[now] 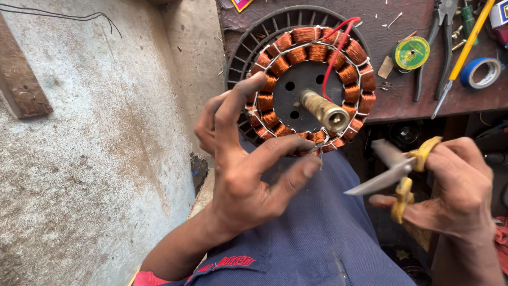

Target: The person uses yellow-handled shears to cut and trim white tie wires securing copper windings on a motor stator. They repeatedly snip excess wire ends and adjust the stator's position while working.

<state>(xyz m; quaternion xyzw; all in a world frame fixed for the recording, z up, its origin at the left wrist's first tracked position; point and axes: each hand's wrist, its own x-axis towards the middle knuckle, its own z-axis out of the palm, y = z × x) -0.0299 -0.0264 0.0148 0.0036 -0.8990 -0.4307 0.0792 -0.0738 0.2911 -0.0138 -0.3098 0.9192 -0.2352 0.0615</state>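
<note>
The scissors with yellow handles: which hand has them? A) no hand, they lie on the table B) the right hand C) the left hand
B: the right hand grips the scissors, blades open, while the left hand holds the copper-wound stator.

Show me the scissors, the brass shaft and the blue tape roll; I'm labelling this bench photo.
scissors (394, 172): head view, pivot.
brass shaft (324, 109): head view, barrel.
blue tape roll (471, 76): head view, outer band.
</note>
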